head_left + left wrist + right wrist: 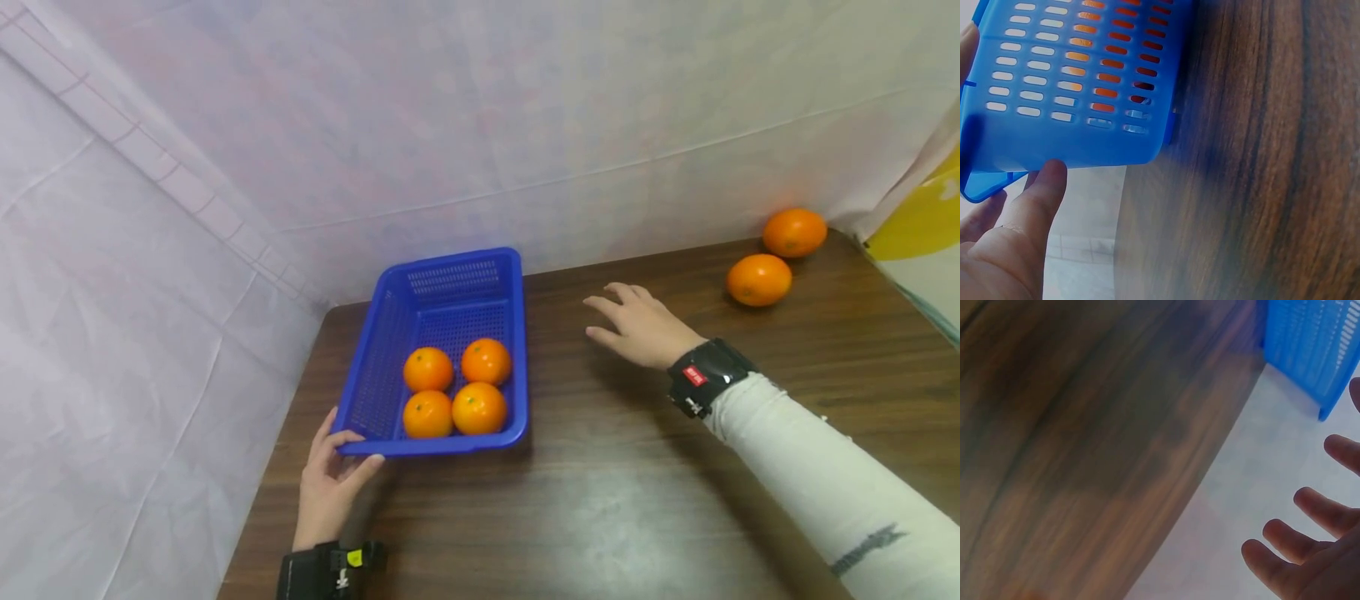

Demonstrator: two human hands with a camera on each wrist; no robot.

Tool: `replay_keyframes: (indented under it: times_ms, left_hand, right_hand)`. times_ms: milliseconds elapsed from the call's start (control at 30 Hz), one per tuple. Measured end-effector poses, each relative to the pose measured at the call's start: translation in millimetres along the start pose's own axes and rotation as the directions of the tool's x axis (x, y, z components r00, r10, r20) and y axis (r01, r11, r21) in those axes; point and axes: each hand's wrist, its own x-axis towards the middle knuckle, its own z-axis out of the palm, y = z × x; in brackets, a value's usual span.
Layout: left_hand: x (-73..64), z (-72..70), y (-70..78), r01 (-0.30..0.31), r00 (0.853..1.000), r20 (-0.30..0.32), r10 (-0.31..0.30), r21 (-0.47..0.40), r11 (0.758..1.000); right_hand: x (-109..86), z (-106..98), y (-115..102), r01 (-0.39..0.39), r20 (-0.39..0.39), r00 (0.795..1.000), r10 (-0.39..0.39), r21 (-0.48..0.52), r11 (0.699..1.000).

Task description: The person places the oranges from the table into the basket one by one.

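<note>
A blue plastic basket [435, 448] with slotted walls stands on the table, several oranges [480, 408] gathered in its near half. My left hand [330, 483] grips the basket's near left corner, fingers over the rim and thumb at the front wall. In the left wrist view, orange shows through the slots of the basket wall [1072, 147]. To the right of the basket, my right hand [637, 329] hovers over the table with spread fingers and holds nothing. The right wrist view shows its separated fingers [1319, 509], with the basket [1304, 347] beyond them.
Two more oranges, a nearer one [759, 280] and a farther one [795, 232], lie at the table's back right corner. Pale sheeting [465, 125] hangs behind and to the left of the brown wooden table [585, 508]. Something yellow [918, 221] is at the far right.
</note>
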Motion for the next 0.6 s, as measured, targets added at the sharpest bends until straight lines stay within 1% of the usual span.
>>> replay_keyframes:
  times_ms: [133,233,400,600]
  left_hand:
    - [0.9,1.1,-1.6,-0.020,1.000,-0.013,0.020,-0.026,0.999]
    - [0.8,1.6,-1.4,-0.017,1.000,-0.013,0.017,-0.030,0.999]
    - [0.5,2.1,-1.0,-0.016,1.000,-0.012,0.015,-0.037,0.999]
    - [0.6,2.2,-1.5,-0.017,1.000,-0.013,0.017,-0.034,0.999]
  right_hand:
    - [-7.4,-0.7,12.5,-0.024,0.012,1.000,0.024,0.000,1.000]
    - [-13.0,0.3,22.1,-0.041,0.014,0.999,0.041,0.002,0.999]
    - [-24.5,2.3,36.7,-0.069,-0.008,0.998,0.069,0.001,0.998]
    - [-35.0,2.8,53.1,-0.081,-0.030,0.996,0.080,-0.008,0.997]
